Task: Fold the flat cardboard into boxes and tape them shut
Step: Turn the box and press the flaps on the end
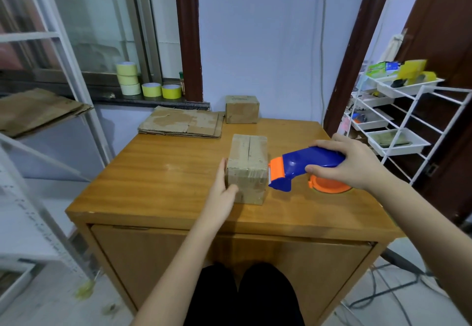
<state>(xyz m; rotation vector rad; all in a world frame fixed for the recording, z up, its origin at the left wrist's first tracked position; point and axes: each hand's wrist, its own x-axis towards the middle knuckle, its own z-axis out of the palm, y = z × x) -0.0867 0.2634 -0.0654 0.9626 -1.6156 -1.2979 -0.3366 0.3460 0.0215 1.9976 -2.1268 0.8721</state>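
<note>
A small folded cardboard box [248, 164] stands in the middle of the wooden table [158, 172], its top flaps closed along a centre seam. My left hand [224, 187] lies flat against the box's left side, fingers straight. My right hand [350, 164] grips the blue and orange tape dispenser [306, 168], whose orange cutter end touches the box's near right edge. A second folded box [242, 109] sits at the table's far edge. A stack of flat cardboard [182, 122] lies at the far left corner.
Several yellow tape rolls [143, 81] sit on the window sill. More flat cardboard [38, 111] rests on a white metal rack at left. A white wire shelf [398, 118] with trays stands at right. Cables run on the floor at lower right.
</note>
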